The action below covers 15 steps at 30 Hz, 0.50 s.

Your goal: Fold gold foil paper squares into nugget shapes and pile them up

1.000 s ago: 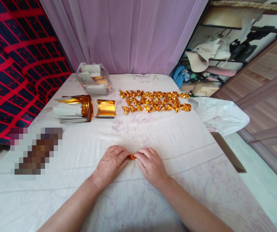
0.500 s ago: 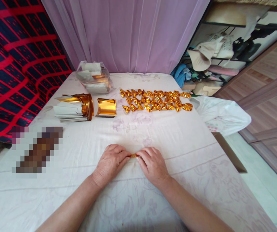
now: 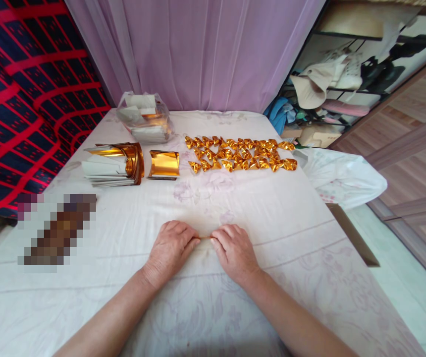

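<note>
Between my two hands, near the middle of the table, a narrow strip of gold foil paper (image 3: 205, 237) shows edge-on as a thin line. My left hand (image 3: 174, 248) pinches its left end, fingers pressed together. The right end is pinched by my right hand (image 3: 234, 250). Most of the paper is hidden under the fingers. Farther back lie rows of folded gold foil pieces (image 3: 240, 154). To their left sit a short stack of gold foil sheets (image 3: 164, 164) and a larger curled stack of foil-and-white sheets (image 3: 118, 166).
A clear plastic bag (image 3: 144, 116) of more sheets stands at the back left. A blurred-out object (image 3: 60, 230) lies on the left of the tablecloth (image 3: 131, 218). Past the right edge are a white plastic bag (image 3: 346, 173) and a shelf with a cap (image 3: 309, 89) and shoes.
The gold paper between my fingers now shows as a thinner line than before. Both hands stay in nearly the same place.
</note>
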{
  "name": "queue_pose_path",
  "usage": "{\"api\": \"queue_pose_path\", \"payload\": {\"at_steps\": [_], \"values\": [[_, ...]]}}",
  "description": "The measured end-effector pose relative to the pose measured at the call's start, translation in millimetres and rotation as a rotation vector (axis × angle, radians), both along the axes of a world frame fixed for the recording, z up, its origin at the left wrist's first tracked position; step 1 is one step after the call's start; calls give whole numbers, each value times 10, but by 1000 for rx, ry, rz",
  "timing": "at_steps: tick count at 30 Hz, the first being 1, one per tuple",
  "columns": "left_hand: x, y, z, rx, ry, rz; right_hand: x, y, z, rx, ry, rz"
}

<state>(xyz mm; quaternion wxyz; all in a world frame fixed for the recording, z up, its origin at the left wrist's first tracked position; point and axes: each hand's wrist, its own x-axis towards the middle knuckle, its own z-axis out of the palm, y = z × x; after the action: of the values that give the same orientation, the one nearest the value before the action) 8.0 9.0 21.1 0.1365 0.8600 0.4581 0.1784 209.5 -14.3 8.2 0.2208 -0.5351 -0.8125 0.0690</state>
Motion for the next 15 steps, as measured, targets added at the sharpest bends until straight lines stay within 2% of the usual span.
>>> {"api": "queue_pose_path", "payload": {"at_steps": [8,15], "values": [[42,6,40,8,79,87,-3,56,-37,24,-25,-26],[67,-17,25,48,99,136,5,56,-76,59,102,-59]]}}
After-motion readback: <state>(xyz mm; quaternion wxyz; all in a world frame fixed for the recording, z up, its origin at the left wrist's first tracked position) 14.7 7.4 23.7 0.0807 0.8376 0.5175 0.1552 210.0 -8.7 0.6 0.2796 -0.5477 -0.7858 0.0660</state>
